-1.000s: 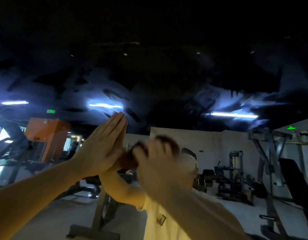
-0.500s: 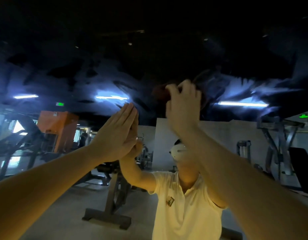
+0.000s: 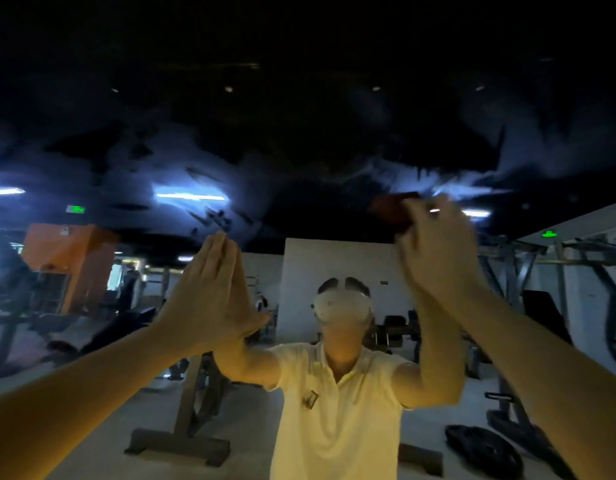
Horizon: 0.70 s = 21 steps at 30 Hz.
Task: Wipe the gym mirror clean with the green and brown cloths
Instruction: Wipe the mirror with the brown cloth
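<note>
Dim, motion-blurred; glaring ceiling strip lights (image 3: 190,196).

Open mirror (image 3: 317,150) lies between my flat left hand (image 3: 204,304) and my right hand (image 3: 438,254) gripping the brown cloth (image 3: 391,210).

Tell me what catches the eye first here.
The left hand lies flat on the mirror, meeting its own reflection at centre left. At upper right, the right hand grips a brown cloth against the glass. Pale smears streak the dark upper mirror, above the reflected white headset in the middle.
</note>
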Tool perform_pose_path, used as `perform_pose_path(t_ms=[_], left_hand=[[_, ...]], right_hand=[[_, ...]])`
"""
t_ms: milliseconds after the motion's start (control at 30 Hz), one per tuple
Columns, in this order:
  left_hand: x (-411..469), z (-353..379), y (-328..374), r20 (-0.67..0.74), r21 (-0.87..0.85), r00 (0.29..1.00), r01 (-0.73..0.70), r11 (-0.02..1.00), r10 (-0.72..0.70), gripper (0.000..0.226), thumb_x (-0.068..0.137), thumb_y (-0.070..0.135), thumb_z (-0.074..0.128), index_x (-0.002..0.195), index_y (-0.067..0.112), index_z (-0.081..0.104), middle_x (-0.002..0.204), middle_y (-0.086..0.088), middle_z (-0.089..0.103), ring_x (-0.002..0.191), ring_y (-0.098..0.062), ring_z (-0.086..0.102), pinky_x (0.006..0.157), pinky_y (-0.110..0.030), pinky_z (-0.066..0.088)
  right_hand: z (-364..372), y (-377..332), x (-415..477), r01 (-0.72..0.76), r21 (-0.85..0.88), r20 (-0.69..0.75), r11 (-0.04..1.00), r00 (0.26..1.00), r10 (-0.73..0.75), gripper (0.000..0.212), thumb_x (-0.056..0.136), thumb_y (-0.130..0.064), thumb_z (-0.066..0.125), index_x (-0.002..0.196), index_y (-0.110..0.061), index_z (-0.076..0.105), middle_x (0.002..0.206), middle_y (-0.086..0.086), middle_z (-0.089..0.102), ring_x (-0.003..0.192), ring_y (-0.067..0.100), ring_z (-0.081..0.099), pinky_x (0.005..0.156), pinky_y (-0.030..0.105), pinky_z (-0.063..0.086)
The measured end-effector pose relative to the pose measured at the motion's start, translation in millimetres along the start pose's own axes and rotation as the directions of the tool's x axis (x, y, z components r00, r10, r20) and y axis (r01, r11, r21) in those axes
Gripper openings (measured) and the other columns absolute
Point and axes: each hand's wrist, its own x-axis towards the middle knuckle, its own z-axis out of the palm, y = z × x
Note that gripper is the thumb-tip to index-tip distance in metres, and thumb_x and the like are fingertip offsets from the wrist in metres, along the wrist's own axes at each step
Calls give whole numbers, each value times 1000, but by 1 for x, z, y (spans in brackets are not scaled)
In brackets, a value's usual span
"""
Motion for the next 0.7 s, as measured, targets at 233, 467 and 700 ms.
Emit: perform_pose_path(t_ms=[233, 467, 700], left_hand=[[-4, 3, 2, -9, -30, 999, 34, 999, -34, 142, 69, 101, 16, 161, -5, 3, 170, -25, -2, 159, -37, -9, 128, -52, 12], [-46, -2, -9, -274, -228, 962, -71, 971, 6, 89, 100, 62, 28, 149, -12, 36, 155, -34, 39, 147, -45, 35, 121, -56, 32], [-90, 21, -34, -43, -194, 999, 13, 981, -22, 119, 87, 84, 20, 157, -12, 18, 167, -30, 15, 156, -43, 13, 124, -60, 24]], right_hand=[[2, -54, 7, -289, 117, -74, 950, 951, 299, 40, 97, -27, 62, 134, -14, 51, 131, 18, 48, 94, 26, 62, 77, 35, 54], [27, -200, -108, 139, 349, 240, 927, 942, -232, 48, 84, -41, 74, 124, -21, 54, 115, 11, 50, 84, 20, 61, 69, 32, 58], [13, -153, -158, 630, 358, 385, 689, 573, -724, 39, 88, -43, 70, 123, -32, 58, 108, 2, 63, 98, 20, 63, 86, 41, 56]])
